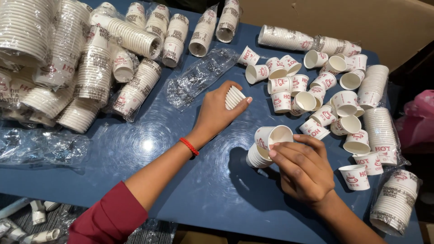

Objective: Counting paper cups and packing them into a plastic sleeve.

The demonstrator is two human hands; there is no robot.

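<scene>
Cups everywhere on blue table (199, 194): left hand (216, 113) has fingers closed around small cup stack (233, 97), held near table centre. Right hand (302, 168) pinches rim of top cup (272, 136) w/ thumb & fingertips, on 2nd stack (258, 156) lying just beside it. Loose cups (316, 97) lie behind, wrapped sleeves (131, 90) at left.

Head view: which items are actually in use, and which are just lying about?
In use:
- left hand gripping a short stack of cups
- right hand at a nested cup stack lying on the blue table
- loose single cups beside it

Lying about:
- wrapped cup sleeves
- empty plastic wrappers
- pink bag
</scene>
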